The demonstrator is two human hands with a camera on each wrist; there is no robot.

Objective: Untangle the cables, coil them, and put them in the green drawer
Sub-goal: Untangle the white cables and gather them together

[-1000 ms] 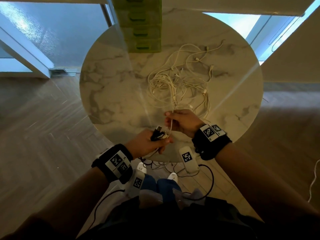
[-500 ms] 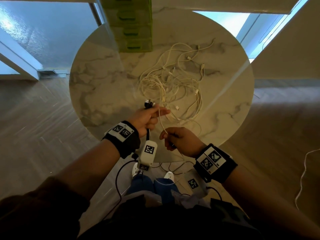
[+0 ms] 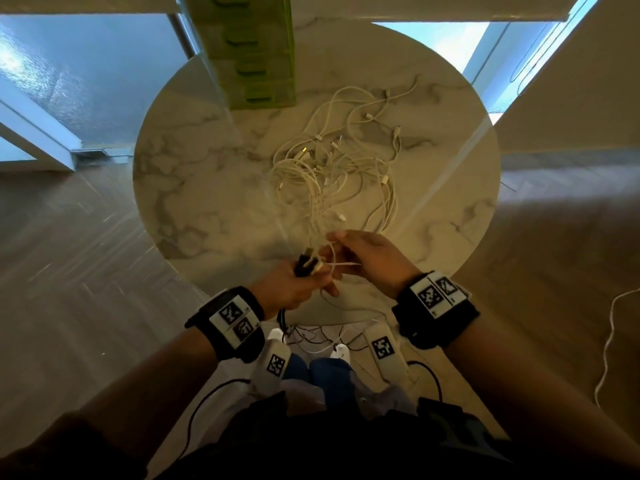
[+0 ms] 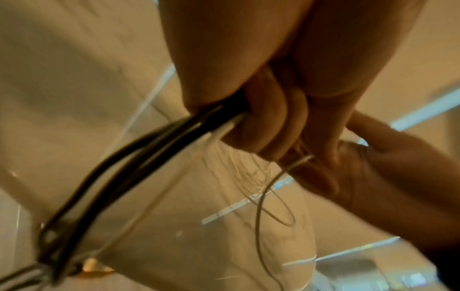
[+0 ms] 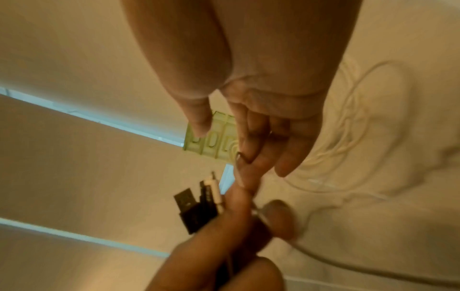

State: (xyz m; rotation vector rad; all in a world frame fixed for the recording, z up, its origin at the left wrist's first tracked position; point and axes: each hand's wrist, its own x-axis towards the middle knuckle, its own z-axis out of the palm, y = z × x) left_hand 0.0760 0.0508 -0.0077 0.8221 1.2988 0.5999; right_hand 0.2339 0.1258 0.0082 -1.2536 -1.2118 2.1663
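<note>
The wooden floor (image 3: 69, 258) lay bare and streaked with light on both sides of the worktop (image 3: 194, 174), a round slab of pale, grey-veined marble with a smooth rim. Its left half was bare stone out to the edge; the right edge also had a bare band beyond the cables.

The green drawer unit (image 3: 254, 50), a tall translucent plastic box with stacked fronts and slot handles, stood at the far edge of the worktop, left of centre. Just in front of it and to the right, the tangle of white cables (image 3: 339, 174) sprawled from near the far edge toward the near edge: thin, round, glossy cords in loose loops with small plugs showing here and there.

Both hands met over the near edge. The left hand (image 3: 294, 289) was closed in a fist around a bundle of black cables (image 4: 139, 157) and a white one; their blocky plug ends (image 5: 196, 206) stuck out above the fist, and the thicker black cords trailed below the worktop's near edge. The right hand (image 3: 370, 261), fingers bent, pinched a thin white cable (image 3: 334, 265) that looped between the two hands and ran back into the tangle.

A loose white cord (image 3: 609, 344) lay in a wavy line on the floor to the right.
</note>
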